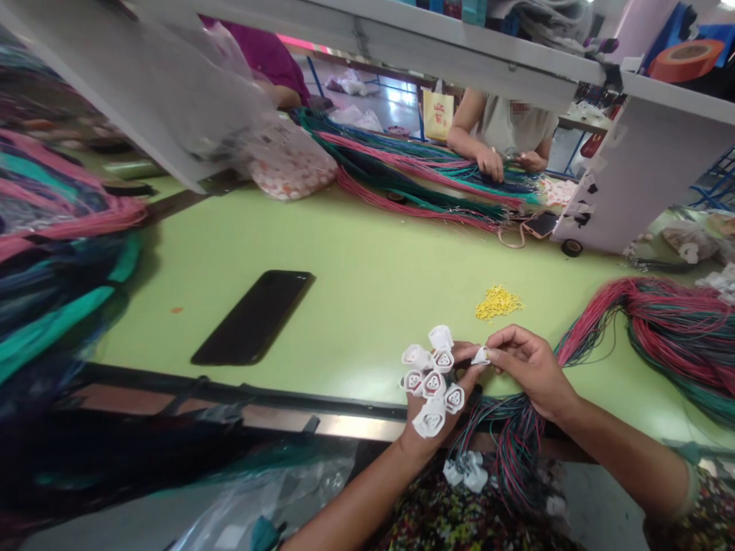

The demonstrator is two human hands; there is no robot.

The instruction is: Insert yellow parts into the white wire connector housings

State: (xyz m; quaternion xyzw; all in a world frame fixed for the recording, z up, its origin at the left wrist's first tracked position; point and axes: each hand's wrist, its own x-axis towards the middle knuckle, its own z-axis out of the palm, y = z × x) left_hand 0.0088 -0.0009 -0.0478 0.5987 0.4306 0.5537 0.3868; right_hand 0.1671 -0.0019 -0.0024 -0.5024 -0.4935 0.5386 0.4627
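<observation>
My left hand (428, 428) is closed around a cluster of white plastic connectors (433, 384) whose open faces point up and toward the camera. One more white connector (481, 355) sits at its fingertips, where my right hand (531, 367) pinches against it with thumb and index finger. Whether a small part is between the right fingertips is too small to tell. Red, green and dark wires (517, 444) hang below my hands, with several white connectors (472, 470) at their lower ends. A small pile of yellow pieces (498, 303) lies just beyond my hands.
A black phone (253, 317) lies on the green table (356, 260). Wire bundles rest at right (671, 329) and left (63, 199). A plastic bag of small parts (292, 164) stands beneath the shelf (402, 38). Across the table a person (505, 130) handles wires.
</observation>
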